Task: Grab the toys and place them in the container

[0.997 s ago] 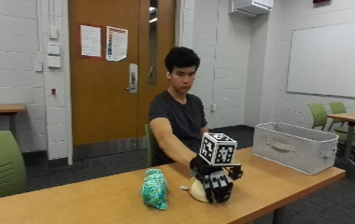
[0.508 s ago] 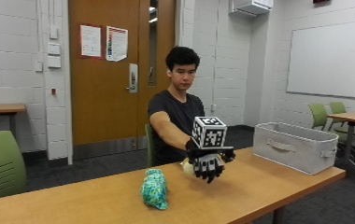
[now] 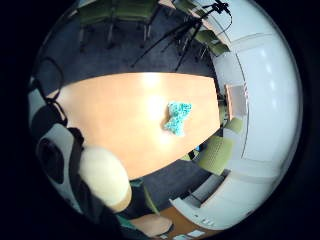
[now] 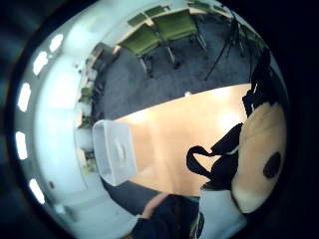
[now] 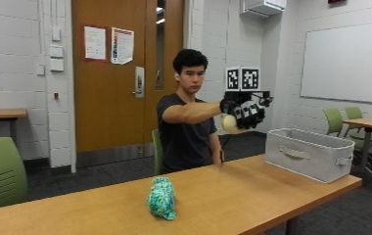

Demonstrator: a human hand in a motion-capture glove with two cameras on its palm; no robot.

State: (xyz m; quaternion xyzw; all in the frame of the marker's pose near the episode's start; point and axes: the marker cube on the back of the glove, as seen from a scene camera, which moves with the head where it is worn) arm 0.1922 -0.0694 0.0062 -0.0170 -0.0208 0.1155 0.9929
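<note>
Wooden table [image 5: 251, 196] carries 2 things in the outside view: a teal toy [image 5: 162, 198] near the front edge and a grey bin [image 5: 310, 154] at the far right end, the 2 well apart. Right hand [image 5: 243, 113] is raised at shoulder height above the table, arm stretched toward the bin side, gloved fingers [image 5: 251, 115] curled round a cream toy [image 5: 229, 123] that shows just beside the palm. Thumb side palm view shows what the outside view does not: the cream toy has a dark round spot on it and sits against the palm under the black straps; the bin's inside is visible from above, nothing to be seen in it. Little finger side palm view shows the teal toy from above, lying flat on bare tabletop, pinched at the middle like a bow. From the outside view, its long axis runs from the table's front edge toward the person. Cream toy's facing: cannot tell.
</note>
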